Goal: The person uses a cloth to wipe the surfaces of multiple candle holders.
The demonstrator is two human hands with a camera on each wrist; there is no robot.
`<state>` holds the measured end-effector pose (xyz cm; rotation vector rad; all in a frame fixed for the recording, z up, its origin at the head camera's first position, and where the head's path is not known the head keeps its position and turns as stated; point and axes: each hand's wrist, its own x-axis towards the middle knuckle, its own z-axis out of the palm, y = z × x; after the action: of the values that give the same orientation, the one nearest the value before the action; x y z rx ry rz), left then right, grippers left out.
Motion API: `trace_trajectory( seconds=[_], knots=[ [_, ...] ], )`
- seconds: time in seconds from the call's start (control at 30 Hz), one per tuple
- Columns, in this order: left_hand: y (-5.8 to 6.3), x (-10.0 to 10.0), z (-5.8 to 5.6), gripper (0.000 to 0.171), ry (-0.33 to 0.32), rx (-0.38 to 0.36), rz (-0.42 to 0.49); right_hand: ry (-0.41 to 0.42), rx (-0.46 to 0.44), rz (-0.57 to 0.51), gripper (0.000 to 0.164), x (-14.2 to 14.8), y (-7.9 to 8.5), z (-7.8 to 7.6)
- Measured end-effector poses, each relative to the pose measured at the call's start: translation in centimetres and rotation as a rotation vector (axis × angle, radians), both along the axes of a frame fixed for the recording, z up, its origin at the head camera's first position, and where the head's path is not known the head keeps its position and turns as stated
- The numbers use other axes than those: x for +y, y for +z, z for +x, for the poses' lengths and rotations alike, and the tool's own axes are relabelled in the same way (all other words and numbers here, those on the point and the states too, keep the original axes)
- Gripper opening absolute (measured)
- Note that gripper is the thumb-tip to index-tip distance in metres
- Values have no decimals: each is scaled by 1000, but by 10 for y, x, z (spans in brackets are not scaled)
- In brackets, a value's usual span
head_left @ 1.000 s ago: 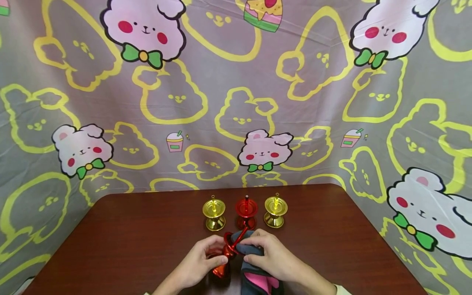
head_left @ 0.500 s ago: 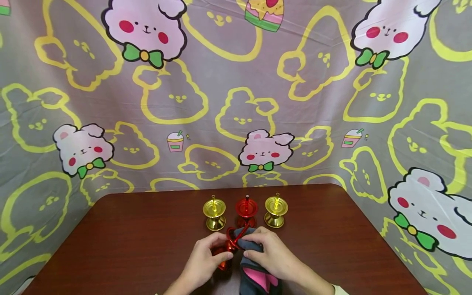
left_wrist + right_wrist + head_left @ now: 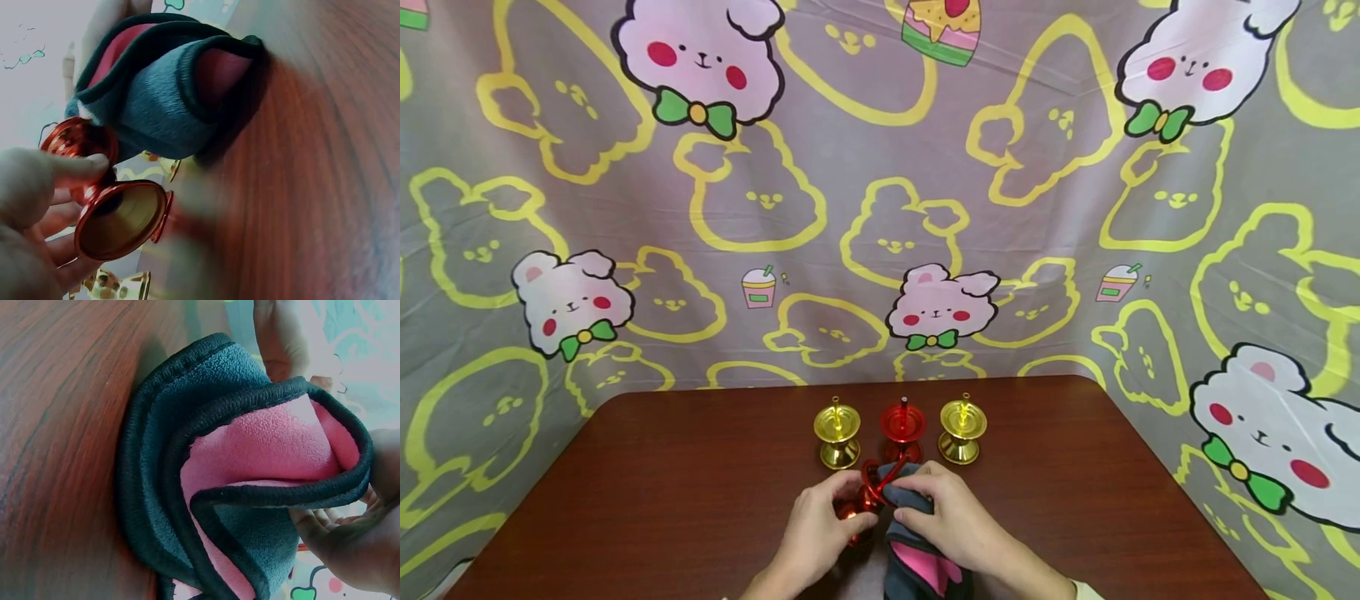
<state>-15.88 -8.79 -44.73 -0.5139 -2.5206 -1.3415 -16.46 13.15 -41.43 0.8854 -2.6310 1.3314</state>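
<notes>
My left hand (image 3: 822,521) grips a shiny red metal candle holder (image 3: 119,222) by its waist, tilted above the table. Its hollow, pale-lined base faces the left wrist camera. In my right hand (image 3: 953,512) is a folded cloth (image 3: 262,450), dark blue-grey on one side and pink on the other, with black edging. I pinch part of the cloth against the holder's dish and rod in the head view. The lower folds hang below my right hand, close to the tabletop. My fingers and the cloth hide part of the dish.
Three similar holders stand upright in a row beyond my hands: a gold one (image 3: 837,427) at left, a red one (image 3: 902,425) in the middle, a gold one (image 3: 962,429) at right. The brown wooden table (image 3: 662,483) meets a patterned cloth backdrop (image 3: 820,275).
My left hand has shifted slightly right and away from me, bringing the candle holder's base forward with it. My right hand keeps the cloth at the dish and has barely moved.
</notes>
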Motion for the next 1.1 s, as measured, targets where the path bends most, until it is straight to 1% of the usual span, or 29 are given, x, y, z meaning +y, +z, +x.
trace_trajectory(
  seconds=[0.1, 0.2, 0.3, 0.37, 0.43, 0.5, 0.63, 0.7, 0.77, 0.9, 1.1],
  knots=[
    [1, -5, -2, 34, -112, -100, 96, 25, -4, -10, 23, 3, -2, 0],
    [0, -11, -4, 28, -228, -186, 230, 66, -23, -23, 24, 7, -3, -1],
    [-3, -19, -7, 26, -322, -242, 337, 122, -76, -44, 24, 11, -2, -2],
    [-4, -23, -9, 26, -374, -296, 400, 154, -113, -57, 25, 13, -1, -2],
    [-6, -27, -10, 27, -417, -342, 435, 179, -138, -65, 25, 14, 0, -2],
    [-7, -28, -12, 30, -458, -380, 456, 197, -140, -65, 25, 15, 1, -2],
    [-9, -29, -13, 33, -527, -423, 457, 220, -123, -60, 26, 16, 2, -2],
    [-11, -30, -14, 32, -551, -422, 447, 231, -121, -62, 26, 16, 2, -2],
    [-11, -30, -14, 31, -556, -407, 429, 236, -122, -64, 26, 17, 2, -2],
    [-10, -29, -14, 30, -528, -377, 404, 228, -114, -60, 26, 17, 2, -3],
    [-7, -25, -12, 28, -512, -346, 439, 201, -117, -57, 27, 16, 3, -2]
  ],
)
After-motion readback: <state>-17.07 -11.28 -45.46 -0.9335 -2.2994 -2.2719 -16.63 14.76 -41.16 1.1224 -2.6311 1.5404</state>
